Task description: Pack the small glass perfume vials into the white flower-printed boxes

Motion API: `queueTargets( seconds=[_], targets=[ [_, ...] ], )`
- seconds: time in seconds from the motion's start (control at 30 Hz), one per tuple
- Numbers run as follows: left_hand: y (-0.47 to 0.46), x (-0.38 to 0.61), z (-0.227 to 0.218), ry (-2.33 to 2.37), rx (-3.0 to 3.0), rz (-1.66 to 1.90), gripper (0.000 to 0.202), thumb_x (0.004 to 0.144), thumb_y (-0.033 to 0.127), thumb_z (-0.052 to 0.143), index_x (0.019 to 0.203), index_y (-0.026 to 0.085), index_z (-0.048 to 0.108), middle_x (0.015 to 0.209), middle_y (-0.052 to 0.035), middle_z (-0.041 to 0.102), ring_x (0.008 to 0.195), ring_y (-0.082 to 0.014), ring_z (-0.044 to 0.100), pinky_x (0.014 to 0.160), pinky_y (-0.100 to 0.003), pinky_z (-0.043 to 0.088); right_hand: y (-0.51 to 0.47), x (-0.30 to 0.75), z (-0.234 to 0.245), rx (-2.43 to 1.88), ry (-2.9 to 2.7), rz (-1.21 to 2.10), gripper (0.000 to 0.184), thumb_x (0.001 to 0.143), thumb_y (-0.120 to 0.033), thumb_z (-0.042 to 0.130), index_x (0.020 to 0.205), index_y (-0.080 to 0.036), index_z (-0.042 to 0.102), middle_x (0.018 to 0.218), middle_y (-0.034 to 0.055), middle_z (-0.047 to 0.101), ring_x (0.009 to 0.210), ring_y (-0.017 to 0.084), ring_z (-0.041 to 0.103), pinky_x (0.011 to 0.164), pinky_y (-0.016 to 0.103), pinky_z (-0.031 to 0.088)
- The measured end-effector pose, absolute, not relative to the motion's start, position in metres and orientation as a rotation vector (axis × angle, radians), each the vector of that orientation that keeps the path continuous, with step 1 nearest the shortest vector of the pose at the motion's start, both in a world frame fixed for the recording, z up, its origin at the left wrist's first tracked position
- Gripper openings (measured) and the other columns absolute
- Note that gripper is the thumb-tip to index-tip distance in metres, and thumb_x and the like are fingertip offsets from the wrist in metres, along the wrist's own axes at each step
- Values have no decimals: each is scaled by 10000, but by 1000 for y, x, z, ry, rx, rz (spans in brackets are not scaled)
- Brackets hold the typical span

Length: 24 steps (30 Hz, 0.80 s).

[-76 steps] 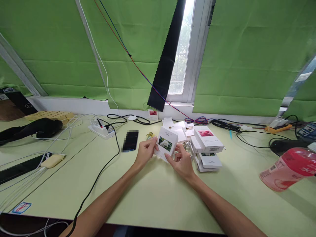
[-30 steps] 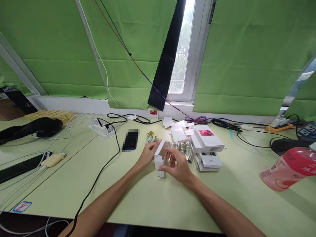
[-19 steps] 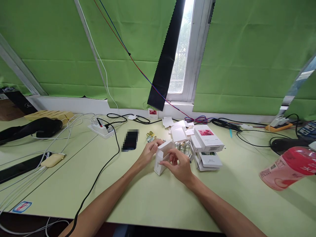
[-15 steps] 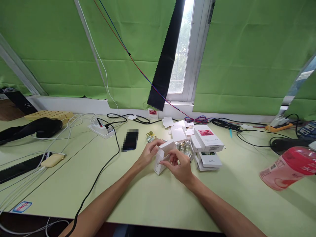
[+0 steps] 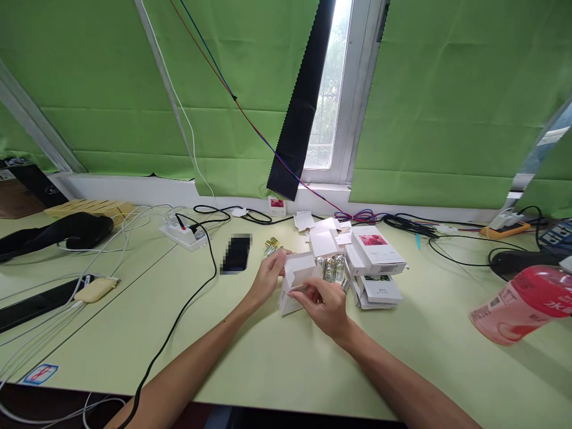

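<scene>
A small white cardboard box point(image 5: 289, 302) stands on the table between my hands, its top flap raised. My left hand point(image 5: 269, 273) grips the box's upper left edge. At the right side, my right hand point(image 5: 325, 301) pinches the box's rim between thumb and fingers. Just behind the right hand lie several shiny foil-wrapped pieces point(image 5: 334, 268), partly covered by it. Small gold and silver tubes point(image 5: 272, 245) lie behind my left hand. To the right is a stack of white boxes, with a box bearing a red fruit picture point(image 5: 378, 247) on top.
Opened white cartons point(image 5: 324, 241) lie behind my hands. A black phone point(image 5: 236, 253) rests to the left, near a black cable point(image 5: 210, 256) crossing the table. A pink bottle point(image 5: 518, 307) stands far right. Several cables run along the wall beside a white power strip point(image 5: 183, 233).
The box's top flap has tipped so that its broad white face now shows. Both hands have shifted slightly while keeping hold of the box.
</scene>
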<state>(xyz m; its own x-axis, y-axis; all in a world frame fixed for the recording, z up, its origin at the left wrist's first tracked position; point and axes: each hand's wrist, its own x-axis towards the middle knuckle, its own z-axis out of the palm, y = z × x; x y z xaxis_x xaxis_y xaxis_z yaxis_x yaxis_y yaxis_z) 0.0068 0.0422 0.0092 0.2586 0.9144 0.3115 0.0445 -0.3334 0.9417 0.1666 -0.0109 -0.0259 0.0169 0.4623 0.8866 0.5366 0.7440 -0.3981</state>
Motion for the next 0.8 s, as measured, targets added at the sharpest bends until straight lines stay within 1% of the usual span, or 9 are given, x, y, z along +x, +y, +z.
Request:
queueTargets(
  seconds=[0.07, 0.2, 0.33, 0.4, 0.5, 0.57, 0.67, 0.8],
  targets=[
    [42, 8, 10, 930, 1614, 1233, 514, 925, 660, 493, 990, 183, 673, 939, -60, 640, 762, -161, 548, 621, -238, 463, -11, 166, -26, -825, -1617, -80, 271, 950, -415, 672, 775, -209, 660, 494, -47, 585, 408, 88, 507, 452, 237, 377],
    [41, 9, 10, 958, 1581, 1270, 403, 950, 580, 506, 1115, 230, 618, 908, -24, 621, 680, -139, 520, 594, -225, 452, -11, 166, -25, -823, -1634, -137, 251, 968, -378, 651, 782, -211, 661, 499, -46, 591, 409, 87, 515, 451, 241, 364],
    [41, 9, 9, 947, 1574, 1274, 344, 963, 510, 511, 1166, 248, 606, 868, -13, 622, 688, -145, 532, 597, -223, 448, -13, 165, -24, -817, -1651, -182, 234, 971, -352, 654, 790, -203, 657, 501, -49, 583, 415, 85, 518, 457, 242, 358],
    [41, 8, 10, 954, 1592, 1276, 321, 961, 463, 508, 1147, 236, 641, 915, -34, 654, 738, -158, 557, 611, -228, 452, -13, 165, -25, -821, -1655, -197, 232, 974, -350, 649, 796, -203, 665, 505, -44, 585, 419, 89, 520, 459, 243, 361],
    [42, 8, 10, 957, 1633, 1261, 303, 934, 386, 501, 1019, 198, 724, 1036, -75, 697, 815, -180, 582, 635, -243, 457, -12, 166, -26, -841, -1667, -201, 239, 976, -370, 640, 803, -212, 683, 502, -39, 582, 421, 95, 516, 456, 246, 356],
    [43, 7, 10, 951, 1636, 1246, 304, 913, 354, 500, 944, 185, 750, 1061, -81, 708, 819, -185, 586, 645, -252, 456, -12, 166, -28, -853, -1679, -189, 240, 973, -380, 642, 806, -215, 691, 502, -36, 580, 422, 98, 511, 457, 249, 350],
    [44, 5, 7, 942, 1639, 1239, 304, 915, 349, 499, 929, 189, 757, 1060, -73, 716, 866, -202, 607, 683, -266, 464, -12, 165, -29, -858, -1701, -187, 240, 980, -378, 630, 819, -215, 701, 515, -29, 595, 430, 99, 512, 465, 248, 359],
    [44, 4, 6, 904, 1738, 1215, 328, 962, 409, 500, 958, 195, 748, 1119, -77, 713, 1057, -244, 617, 841, -294, 466, -14, 165, -28, -836, -1729, -213, 239, 1000, -352, 599, 849, -206, 712, 522, -24, 607, 430, 98, 513, 462, 248, 361]
  ],
)
